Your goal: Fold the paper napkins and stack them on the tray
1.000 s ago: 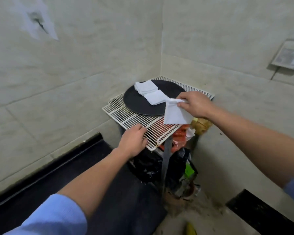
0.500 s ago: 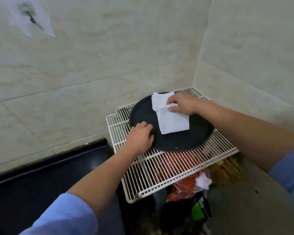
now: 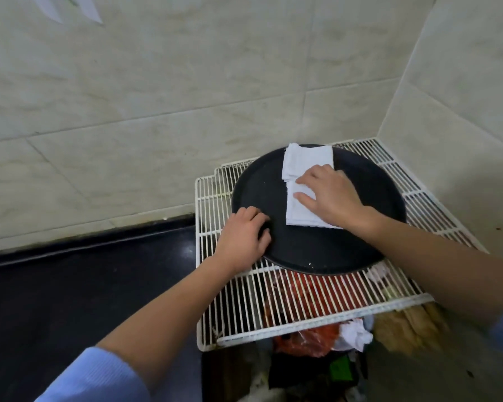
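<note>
- Where the wire rack ends nearest me, a red bag and crumpled white paper lie beneath it.
- Left hand: fingers curled over the near-left rim of the black round tray, which sits on the rack.
- Right hand: fingers spread and fairly straight, pressing flat on a folded napkin lying on the tray.
- Second napkin stack just beyond, touching the first, at the tray's far rim.
- Tiled wall behind.
</note>
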